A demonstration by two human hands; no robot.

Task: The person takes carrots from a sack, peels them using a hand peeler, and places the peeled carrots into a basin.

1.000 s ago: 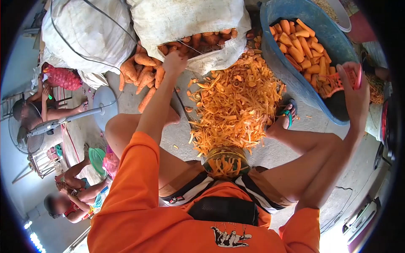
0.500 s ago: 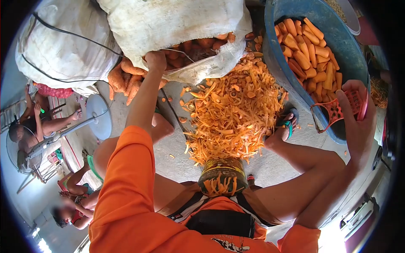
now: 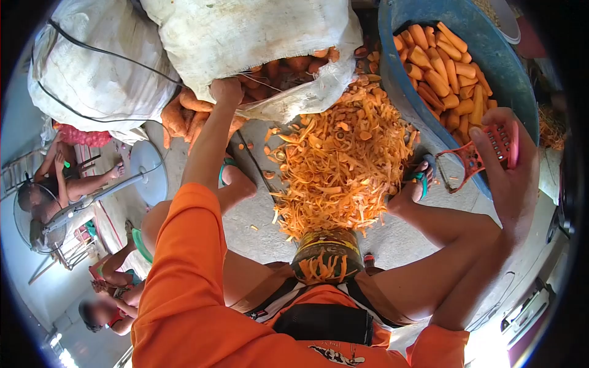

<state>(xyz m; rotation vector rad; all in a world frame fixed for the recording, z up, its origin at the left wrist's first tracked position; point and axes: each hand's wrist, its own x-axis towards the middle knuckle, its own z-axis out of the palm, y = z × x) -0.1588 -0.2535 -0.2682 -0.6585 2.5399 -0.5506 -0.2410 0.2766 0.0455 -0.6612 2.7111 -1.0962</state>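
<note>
My left hand [image 3: 227, 92] is closed at the left edge of the opening of a white woven sack [image 3: 257, 34], gripping its rim; the fingertips are hidden. Inside the opening lie unpeeled carrots [image 3: 299, 64]. My right hand [image 3: 512, 165] holds a red-orange plastic peeler [image 3: 475, 156] with a perforated handle, raised by the near edge of a blue tub [image 3: 399, 92]. Peeled carrots [image 3: 438, 73] fill part of that tub. Between my feet spreads a heap of carrot peelings [image 3: 337, 165].
A round container [image 3: 327, 245] with peelings on it stands between my thighs. More unpeeled carrots [image 3: 178, 116] lie beside a second white sack [image 3: 101, 67]. At left are a standing fan [image 3: 43, 218], a red mesh bag [image 3: 83, 135] and two seated people.
My right hand has lowered slightly and the peeler has turned and shifted left. My left hand stays at the sack opening. The whole view has shifted a little.
</note>
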